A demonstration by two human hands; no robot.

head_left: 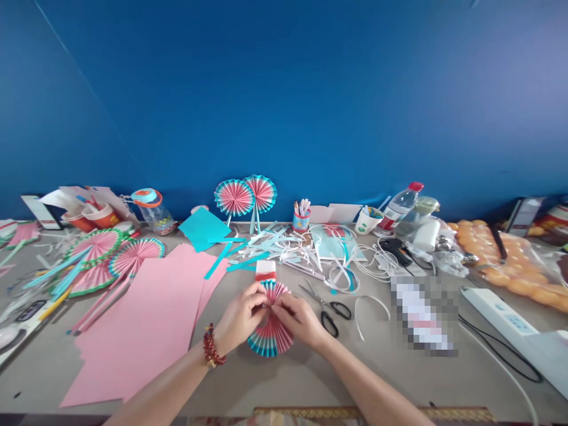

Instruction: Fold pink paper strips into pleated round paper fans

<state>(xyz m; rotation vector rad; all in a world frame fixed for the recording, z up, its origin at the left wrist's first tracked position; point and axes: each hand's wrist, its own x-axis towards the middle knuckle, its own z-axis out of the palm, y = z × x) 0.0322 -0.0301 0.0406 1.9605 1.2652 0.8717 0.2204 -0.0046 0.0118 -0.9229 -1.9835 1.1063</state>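
Note:
A pleated pink paper fan with a teal edge (271,340) lies on the grey table (284,378) in front of me. My left hand (242,316) and my right hand (299,319) pinch it together at its middle, fingers closed on the folds. A red bead bracelet (212,349) sits on my left wrist. A small folded red and white paper block (265,270) rests just beyond the fan. Black-handled scissors (326,307) lie right of my right hand.
Pink paper sheets (142,331) spread to the left, finished fans (106,257) beyond them. Two fans on sticks (246,198) stand at the blue wall. Paper strips (284,245), a cup (367,220), a bottle (399,207), cables and a power strip (510,319) fill the right.

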